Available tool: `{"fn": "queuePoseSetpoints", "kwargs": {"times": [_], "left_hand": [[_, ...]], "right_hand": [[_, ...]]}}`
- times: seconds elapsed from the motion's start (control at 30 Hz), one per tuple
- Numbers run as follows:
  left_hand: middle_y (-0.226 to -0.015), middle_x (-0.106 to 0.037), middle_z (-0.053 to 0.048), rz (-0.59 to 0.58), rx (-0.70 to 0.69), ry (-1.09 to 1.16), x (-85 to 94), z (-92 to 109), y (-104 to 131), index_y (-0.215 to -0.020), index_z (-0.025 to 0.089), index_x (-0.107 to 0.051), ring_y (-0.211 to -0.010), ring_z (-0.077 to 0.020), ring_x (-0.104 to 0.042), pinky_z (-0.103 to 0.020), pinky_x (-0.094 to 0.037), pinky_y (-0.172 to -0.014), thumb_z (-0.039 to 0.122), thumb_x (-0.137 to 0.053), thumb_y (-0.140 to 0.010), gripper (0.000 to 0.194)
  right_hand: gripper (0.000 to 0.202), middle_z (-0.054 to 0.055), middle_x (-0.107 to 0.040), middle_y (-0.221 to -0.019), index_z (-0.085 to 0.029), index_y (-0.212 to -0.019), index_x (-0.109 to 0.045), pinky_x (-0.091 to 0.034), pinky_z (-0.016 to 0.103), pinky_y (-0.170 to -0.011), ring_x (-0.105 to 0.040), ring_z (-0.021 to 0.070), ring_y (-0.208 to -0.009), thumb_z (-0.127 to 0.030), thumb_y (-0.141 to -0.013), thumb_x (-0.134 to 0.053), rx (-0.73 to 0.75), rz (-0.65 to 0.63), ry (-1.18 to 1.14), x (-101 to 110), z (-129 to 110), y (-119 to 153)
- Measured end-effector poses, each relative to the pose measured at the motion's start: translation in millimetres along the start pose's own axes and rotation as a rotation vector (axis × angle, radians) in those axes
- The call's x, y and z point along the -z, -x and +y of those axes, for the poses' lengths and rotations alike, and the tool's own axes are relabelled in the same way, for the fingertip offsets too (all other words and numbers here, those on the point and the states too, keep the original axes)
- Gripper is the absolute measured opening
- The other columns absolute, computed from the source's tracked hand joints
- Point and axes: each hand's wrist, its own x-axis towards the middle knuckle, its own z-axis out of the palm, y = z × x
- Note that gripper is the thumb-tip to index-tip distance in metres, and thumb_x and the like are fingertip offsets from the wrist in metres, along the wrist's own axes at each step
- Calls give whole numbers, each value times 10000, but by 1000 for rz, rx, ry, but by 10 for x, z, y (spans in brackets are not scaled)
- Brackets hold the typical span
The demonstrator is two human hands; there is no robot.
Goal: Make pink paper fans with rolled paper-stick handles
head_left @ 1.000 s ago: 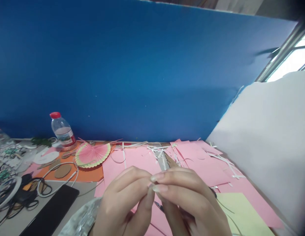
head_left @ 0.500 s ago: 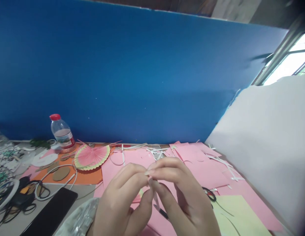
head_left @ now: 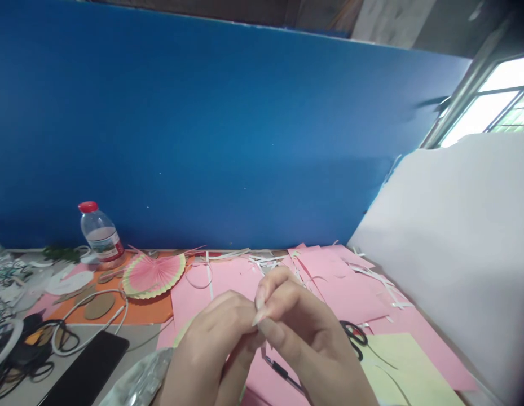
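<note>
Head view: at the lower left, a black phone (head_left: 88, 369) lies on the grey counter (head_left: 137, 332), with a white cable (head_left: 118, 311) looped just above it; a snagged loop could drag small pieces along. Further up stands a bottle (head_left: 103, 237) with a red cap, beside a pink paper fan (head_left: 160, 270) edged in yellow on an orange sheet (head_left: 158, 310). A knock to the bottle might tip it over, and the fan's folds look easily crushed.

At lower centre, the left hand (head_left: 211, 349) is curled inward, its fingertips meeting those of the right hand (head_left: 312, 344). Both sets of fingers are bent in a pinch, but whatever may lie between them is hidden, so I cannot tell what, if anything, they grasp. Any small piece there would be at that meeting point; uneven pressure or a long nail could crease it, or let it drop.

Just below the fingertips lies a pen (head_left: 278, 369), which a lowered wrist could roll. To the right, pink sheets (head_left: 346, 293) overlap loosely and could slide if brushed. Scissors (head_left: 344, 325) show black handles next to a pale yellow sheet (head_left: 405, 361); their blades are hidden, so a blind reach risks a nick.
</note>
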Motion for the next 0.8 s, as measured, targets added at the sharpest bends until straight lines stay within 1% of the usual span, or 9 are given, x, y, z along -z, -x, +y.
{"fn": "queuePoseSetpoints", "kwargs": {"times": [0.07, 0.13, 0.2, 0.3, 0.37, 0.47, 0.57, 0.67, 0.8], "left_hand": [[-734, -578, 29, -13, 6, -16, -10, 5, 1, -941, 244, -526, -674, -108, -561, -180, -479, -648, 84, -452, -878, 187], [-710, -583, 25, -21, 8, -34, -12, 15, 0, -890, 234, -532, -651, -117, -567, -190, -485, -619, 91, -472, -868, 157], [-706, -602, 27, -4, 32, -39, -3, 26, -5, -873, 234, -545, -641, -119, -583, -196, -493, -615, 93, -499, -859, 150], [-776, -649, 33, 74, 110, 1, 20, 36, -17, -927, 251, -561, -710, -111, -628, -178, -513, -675, 100, -523, -859, 170], [-812, -660, 37, 114, 157, 43, 30, 36, -21, -950, 261, -565, -738, -100, -635, -158, -518, -701, 115, -526, -865, 173], [-809, -657, 42, 148, 194, 80, 32, 41, -17, -945, 267, -568, -719, -93, -627, -153, -526, -696, 128, -525, -870, 164], [-774, -648, 40, 162, 207, 88, 36, 63, -7, -910, 259, -571, -680, -98, -618, -163, -533, -656, 125, -514, -872, 151], [-706, -630, 53, 169, 184, 68, 47, 85, 2, -847, 249, -572, -607, -84, -595, -148, -520, -608, 121, -518, -866, 141], [-753, -694, 64, 185, 168, -5, 48, 79, 11, -899, 257, -603, -646, -71, -643, -119, -518, -636, 96, -546, -848, 179]], "right_hand": [[129, -22, -506, -812, -249, -731, -600, -458, 250, -778, -530, 124, -811, -196, -848, -614, 20, 22, -20, -11, 7, -10], [127, -21, -528, -819, -254, -759, -591, -476, 237, -771, -547, 121, -813, -198, -872, -578, 91, 40, 8, -3, 12, -15], [97, -6, -568, -877, -268, -876, -603, -496, 248, -789, -572, 134, -859, -193, -890, -544, 198, 55, 131, 15, 14, -11], [232, 28, -600, -998, -263, -1071, -575, -500, 294, -845, -580, 167, -964, -139, -880, -532, 330, 116, 430, 34, 16, 14], [266, 34, -605, -1002, -244, -1075, -574, -498, 302, -846, -577, 172, -981, -88, -864, -530, 409, 143, 579, 36, 20, 33], [287, 39, -597, -987, -211, -1064, -577, -507, 286, -817, -577, 162, -966, -33, -847, -520, 520, 115, 672, 31, 33, 46], [304, 40, -582, -988, -197, -1069, -572, -524, 270, -781, -580, 151, -939, -7, -838, -521, 545, 102, 691, 21, 41, 49], [281, 33, -574, -954, -197, -1041, -581, -534, 268, -743, -580, 149, -906, -12, -834, -537, 552, 123, 669, 9, 36, 65], [264, 30, -567, -933, -182, -1011, -592, -528, 266, -734, -574, 143, -884, 0, -822, -560, 583, 156, 689, 1, 17, 84]]}}
